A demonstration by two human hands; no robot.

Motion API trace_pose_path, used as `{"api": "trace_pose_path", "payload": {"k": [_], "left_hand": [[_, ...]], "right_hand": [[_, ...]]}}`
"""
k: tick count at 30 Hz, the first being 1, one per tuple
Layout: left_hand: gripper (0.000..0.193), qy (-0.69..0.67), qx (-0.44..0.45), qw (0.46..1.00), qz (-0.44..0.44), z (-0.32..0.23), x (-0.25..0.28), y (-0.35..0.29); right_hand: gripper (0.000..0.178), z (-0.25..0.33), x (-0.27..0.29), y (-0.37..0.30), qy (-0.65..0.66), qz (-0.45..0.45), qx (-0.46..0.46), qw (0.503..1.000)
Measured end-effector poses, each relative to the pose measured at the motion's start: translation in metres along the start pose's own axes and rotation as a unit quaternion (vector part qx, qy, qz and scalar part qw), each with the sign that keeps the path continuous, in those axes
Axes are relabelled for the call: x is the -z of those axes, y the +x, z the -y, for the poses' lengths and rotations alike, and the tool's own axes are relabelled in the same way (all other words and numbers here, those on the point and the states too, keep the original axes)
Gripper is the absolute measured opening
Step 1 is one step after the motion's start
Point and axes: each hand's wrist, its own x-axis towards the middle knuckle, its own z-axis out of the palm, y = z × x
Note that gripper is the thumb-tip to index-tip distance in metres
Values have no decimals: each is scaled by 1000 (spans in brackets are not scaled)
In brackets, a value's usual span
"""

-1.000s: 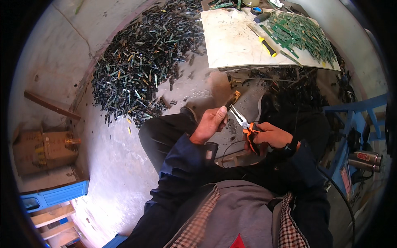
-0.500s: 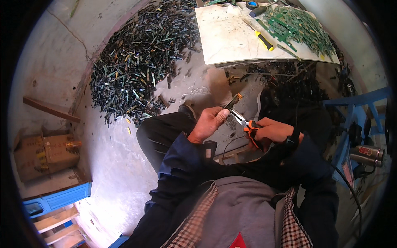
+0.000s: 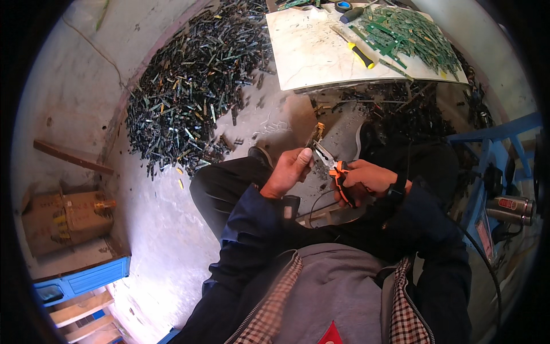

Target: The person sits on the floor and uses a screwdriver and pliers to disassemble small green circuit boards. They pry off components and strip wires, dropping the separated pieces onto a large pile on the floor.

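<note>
Pinched between thumb and fingers of my left hand [image 3: 291, 169] is a narrow dark strip [image 3: 314, 135] with an orange-yellow end, tilted up and away from me. It resembles the pieces heaped on the floor. My right hand [image 3: 371, 176] is wrapped round the orange and black handles of a pair of pliers [image 3: 338, 169]. The pliers' metal jaws reach the strip just beyond my left thumb; whether they grip it I cannot tell. Both hands are above the floor, between my bent knees.
A large heap of dark strips [image 3: 177, 97] lies on the floor at the left. Ahead, a white board [image 3: 309, 51] bears a yellow-black screwdriver [image 3: 361, 55] and a pile of green circuit-board strips [image 3: 412, 37]. A blue stool [image 3: 487, 143] and steel flask [image 3: 510, 210] are at right, a cardboard box [image 3: 69, 218] at left.
The strip has turned more upright in my left hand. The pliers have shifted slightly left, their jaws now further up along the strip, and my right hand has moved left with them.
</note>
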Motion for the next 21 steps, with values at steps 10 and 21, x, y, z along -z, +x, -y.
{"api": "trace_pose_path", "payload": {"k": [10, 21], "left_hand": [[42, -57, 43, 997, 20, -11, -3, -4], [38, -58, 48, 996, 48, -7, -1, -5]], "right_hand": [[26, 0, 1, -2, 8, 22, 18, 1000], [17, 3, 2, -9, -138, -35, 37, 989]]}}
